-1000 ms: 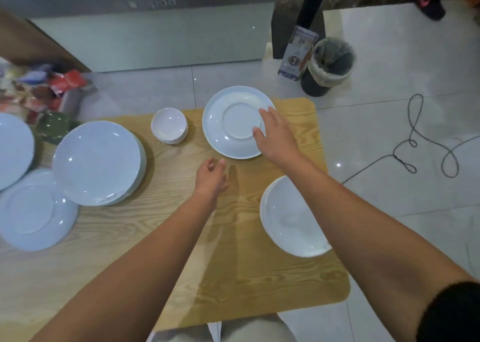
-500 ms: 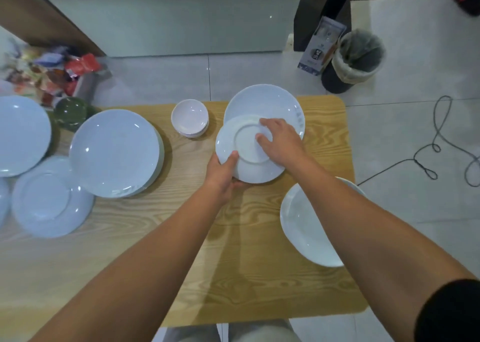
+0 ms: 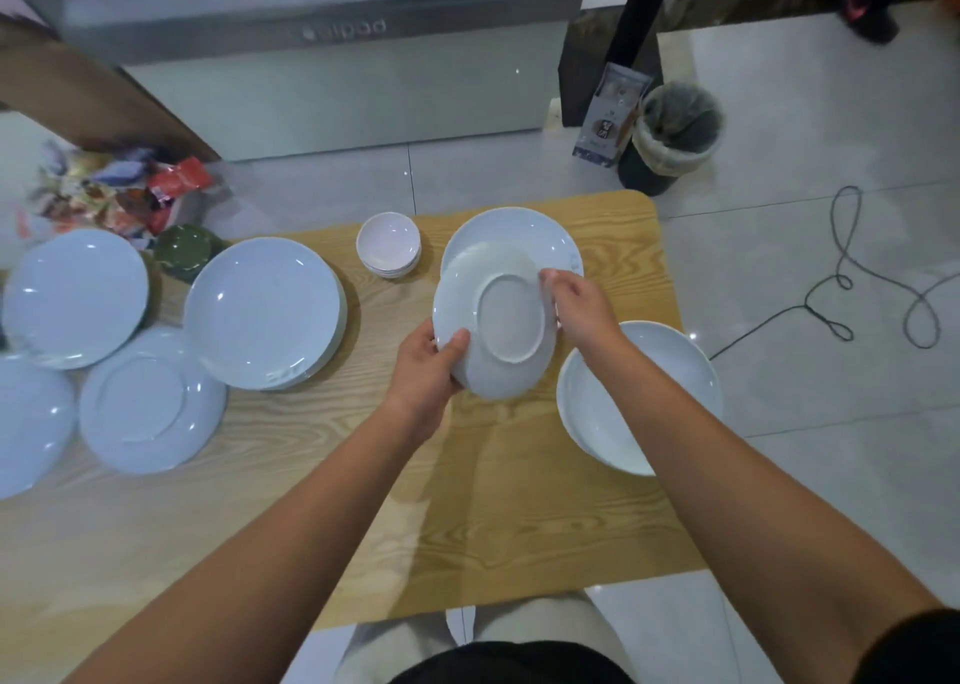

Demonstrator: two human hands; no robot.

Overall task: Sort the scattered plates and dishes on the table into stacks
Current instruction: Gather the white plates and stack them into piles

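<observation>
on the wooden table (image 3: 493,501) we see a stack of small bowls (image 3: 388,245), a far plate (image 3: 514,230) beside it, a stack of large plates (image 3: 262,312), an upturned plate (image 3: 150,400), and a deep bowl (image 3: 641,397) at the right edge.

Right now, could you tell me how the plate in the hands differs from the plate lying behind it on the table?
The held plate is tilted in the air, underside showing; the far plate lies flat on the table, face up. The left hand and right hand grip the held plate; no hand holds the far plate. Both are white and round.
</observation>
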